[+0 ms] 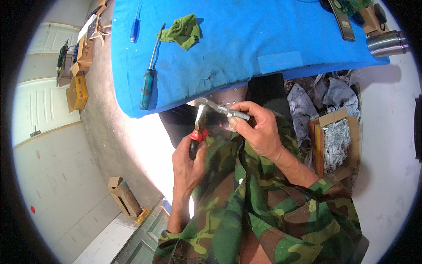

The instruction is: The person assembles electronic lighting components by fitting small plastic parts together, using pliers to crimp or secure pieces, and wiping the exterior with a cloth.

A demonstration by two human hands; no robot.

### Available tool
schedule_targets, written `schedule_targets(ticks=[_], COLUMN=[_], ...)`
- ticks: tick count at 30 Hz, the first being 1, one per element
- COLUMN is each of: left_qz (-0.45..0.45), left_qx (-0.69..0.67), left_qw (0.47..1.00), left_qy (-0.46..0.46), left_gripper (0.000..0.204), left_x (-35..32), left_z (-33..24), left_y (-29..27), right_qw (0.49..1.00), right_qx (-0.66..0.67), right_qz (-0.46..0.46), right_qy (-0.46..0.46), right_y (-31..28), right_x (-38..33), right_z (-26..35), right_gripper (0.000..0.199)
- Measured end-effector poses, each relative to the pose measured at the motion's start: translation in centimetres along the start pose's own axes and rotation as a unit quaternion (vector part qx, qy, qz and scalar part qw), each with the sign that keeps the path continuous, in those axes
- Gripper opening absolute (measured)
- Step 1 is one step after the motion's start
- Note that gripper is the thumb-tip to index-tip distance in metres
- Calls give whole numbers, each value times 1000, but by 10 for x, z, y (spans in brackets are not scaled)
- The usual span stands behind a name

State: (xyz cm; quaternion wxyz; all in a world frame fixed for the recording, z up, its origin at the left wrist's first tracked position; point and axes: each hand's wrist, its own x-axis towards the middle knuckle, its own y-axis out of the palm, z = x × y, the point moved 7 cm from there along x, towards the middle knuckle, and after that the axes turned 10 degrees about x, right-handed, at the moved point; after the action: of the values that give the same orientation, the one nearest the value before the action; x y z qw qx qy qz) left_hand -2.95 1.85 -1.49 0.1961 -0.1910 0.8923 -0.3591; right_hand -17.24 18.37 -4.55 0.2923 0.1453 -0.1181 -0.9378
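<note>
My left hand (187,165) grips the red and black handles of a pair of pliers (200,127), whose metal jaws point up toward a curved metal part (210,104). My right hand (257,127) pinches a small grey metal cylinder (236,114) joined to that curved part, just below the front edge of the blue-covered table (246,44). Both hands work close over my lap, above my camouflage jacket (263,211).
On the blue cover lie a teal-handled screwdriver (148,83), a small blue tool (135,28) and a green rag (183,31). A steel cup (389,43) stands at the right end. A cardboard box of metal scraps (336,141) and crumpled cloth sit to my right. Boxes (125,198) stand on the floor at left.
</note>
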Motion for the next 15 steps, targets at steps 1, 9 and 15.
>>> schedule_targets(ticks=[1,9,15], left_qz=[-8,-41,-7], left_qx=[16,53,60], left_qw=[1000,997,998], left_qy=[5,42,-22], left_gripper=[25,23,24], left_x=[2,6,12], left_z=[0,-3,-3], left_y=[-2,-8,-14], right_qw=[1000,999,998], right_qx=[3,20,9], right_qz=[-1,-27,-41], right_qy=[-3,-6,36], right_y=[2,6,1], right_x=[-1,3,4], right_z=[1,1,-9], right_gripper=[31,31,27])
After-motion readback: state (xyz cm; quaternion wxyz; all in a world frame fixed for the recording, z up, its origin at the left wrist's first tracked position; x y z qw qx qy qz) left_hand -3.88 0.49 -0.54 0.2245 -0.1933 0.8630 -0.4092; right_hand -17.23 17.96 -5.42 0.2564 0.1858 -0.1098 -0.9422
